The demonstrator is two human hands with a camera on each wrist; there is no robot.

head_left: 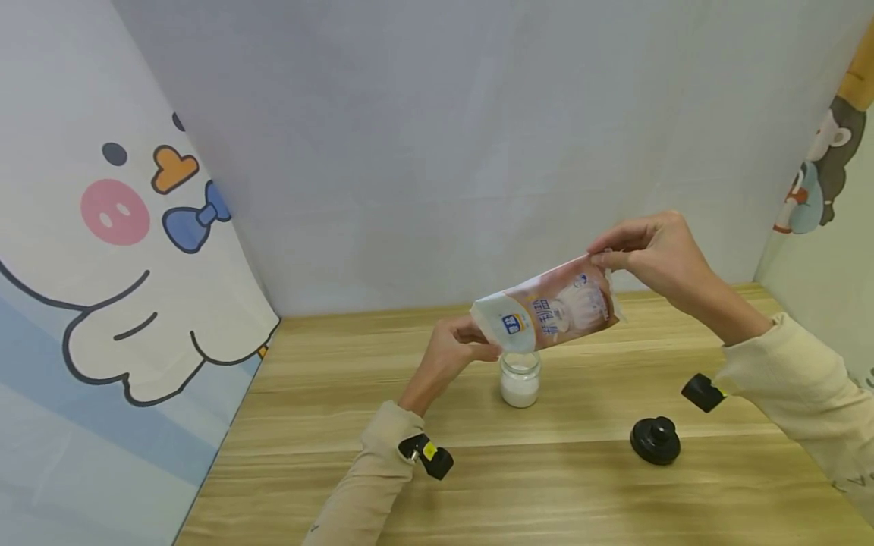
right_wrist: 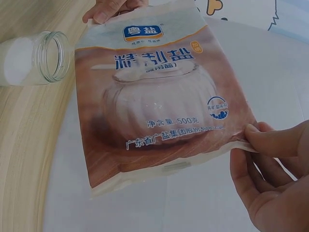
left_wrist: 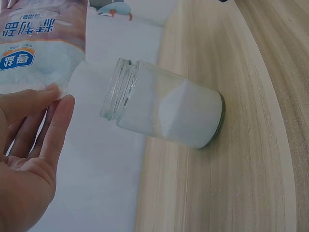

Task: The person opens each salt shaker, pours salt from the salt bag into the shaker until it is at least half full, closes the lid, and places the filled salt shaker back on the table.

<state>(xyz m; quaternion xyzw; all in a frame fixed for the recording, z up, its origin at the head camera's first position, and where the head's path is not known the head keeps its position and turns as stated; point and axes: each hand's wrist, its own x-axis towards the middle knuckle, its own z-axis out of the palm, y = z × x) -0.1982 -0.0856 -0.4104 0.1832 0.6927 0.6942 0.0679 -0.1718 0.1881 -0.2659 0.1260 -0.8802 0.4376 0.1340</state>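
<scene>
A printed bag of salt [head_left: 549, 311] is held tilted in the air between both hands, its light blue end lower. My left hand [head_left: 447, 356] pinches the low corner between thumb and fingers, while my right hand [head_left: 658, 250] pinches the raised end. Just below the low corner, an uncovered glass jar [head_left: 520, 385] stands upright on the table, partly filled with white salt [left_wrist: 190, 113]. In the left wrist view, a pale white streak spans the gap from the bag's corner to the jar mouth [left_wrist: 116, 89]. The salt in the jar has a sloped surface.
A black round lid with a knob [head_left: 655, 440] lies on the wooden table [head_left: 328, 455], to the right of the jar and nearer me. Behind the table hangs a pale cloth [head_left: 410, 152], with cartoon-printed panels on both sides.
</scene>
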